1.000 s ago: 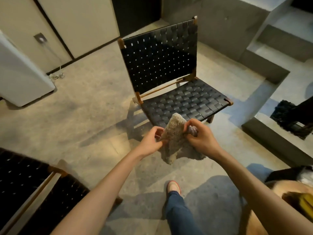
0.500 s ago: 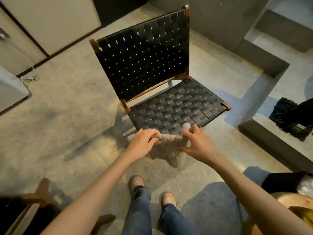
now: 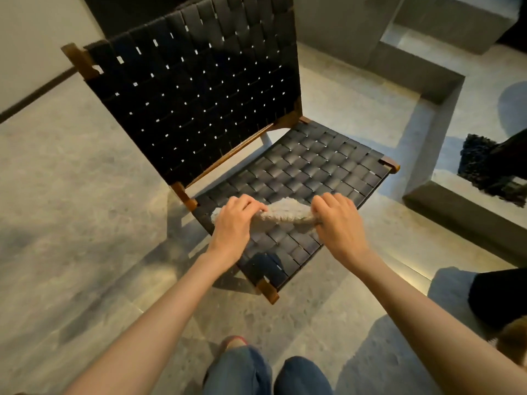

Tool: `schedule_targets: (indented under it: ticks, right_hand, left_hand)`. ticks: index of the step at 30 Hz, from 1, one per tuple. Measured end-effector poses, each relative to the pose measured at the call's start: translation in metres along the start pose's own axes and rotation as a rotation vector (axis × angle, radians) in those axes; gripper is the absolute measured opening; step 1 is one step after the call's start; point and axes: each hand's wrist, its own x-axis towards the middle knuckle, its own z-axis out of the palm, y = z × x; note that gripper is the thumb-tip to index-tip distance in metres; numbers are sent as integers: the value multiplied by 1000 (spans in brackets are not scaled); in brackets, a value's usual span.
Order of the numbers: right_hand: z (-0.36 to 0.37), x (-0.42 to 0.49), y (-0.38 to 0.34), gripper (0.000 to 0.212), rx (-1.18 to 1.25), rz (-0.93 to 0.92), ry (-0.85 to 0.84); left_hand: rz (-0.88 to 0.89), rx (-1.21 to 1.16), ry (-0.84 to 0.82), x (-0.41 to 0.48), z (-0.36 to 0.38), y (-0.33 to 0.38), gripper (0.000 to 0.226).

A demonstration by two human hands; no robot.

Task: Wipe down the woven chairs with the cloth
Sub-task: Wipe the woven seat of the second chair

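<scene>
**A:** Where are we holding the cloth (image 3: 285,212) just now?

**B:** We are holding it low over the front part of the seat (image 3: 319,166) of the woven chair (image 3: 199,95), bunched into a long pale roll that is running from one hand to the other. We cannot tell whether it is touching the straps or hanging just above them.

**A:** And what are our hands doing?

**B:** Both are gripping. Our left hand (image 3: 232,223) is curling its fingers over the roll's left end, with a fluffy tuft sticking out past the knuckles. Our right hand (image 3: 339,226) is closing round the right end, fingers tucked under and the back of the hand facing up. Both arms are reaching forward, bare to the elbow.

**A:** How is the chair sitting in front of us?

**B:** It is standing on the grey stone floor (image 3: 71,195), turned at an angle, so one front corner of its wooden frame (image 3: 269,290) is pointing towards us. The backrest is leaning away to the upper left, with light showing through the gaps between its black straps.

**A:** Anything else around us?

**B:** Our jeans (image 3: 242,372) and the toe of a reddish shoe (image 3: 233,341) are showing at the bottom edge. Concrete steps (image 3: 413,69) are rising beyond the chair on the right, and a dark shaggy thing (image 3: 484,166) is lying on one of them.
</scene>
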Motion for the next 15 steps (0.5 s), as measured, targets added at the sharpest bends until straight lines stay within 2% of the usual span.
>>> schedule_targets:
  ticks: [4, 7, 9, 10, 11, 13, 15]
  right_hand:
    - [70, -6, 18, 25, -38, 0, 28]
    - [133, -21, 34, 28, -77, -38, -197]
    - [168, -33, 45, 20, -50, -10, -351]
    - [181, -38, 49, 15, -10, 19, -374]
    - [193, -42, 54, 18, 51, 60, -355]
    - [210, -45, 61, 33, 201, 164, -178]
    - [224, -43, 67, 31, 263, 245, -5]
  left_hand:
    - [18, 24, 38, -1, 68, -41, 41]
    - [28, 25, -84, -7, 125, -75, 40]
    - [23, 4, -180, -11, 157, -95, 33]
    - [23, 1, -189, -12, 170, -103, 31]
    - [30, 0, -168, -11, 181, -111, 28]
    - [52, -28, -110, -4, 199, -123, 24]
    - [61, -40, -127, 6, 213, -129, 30]
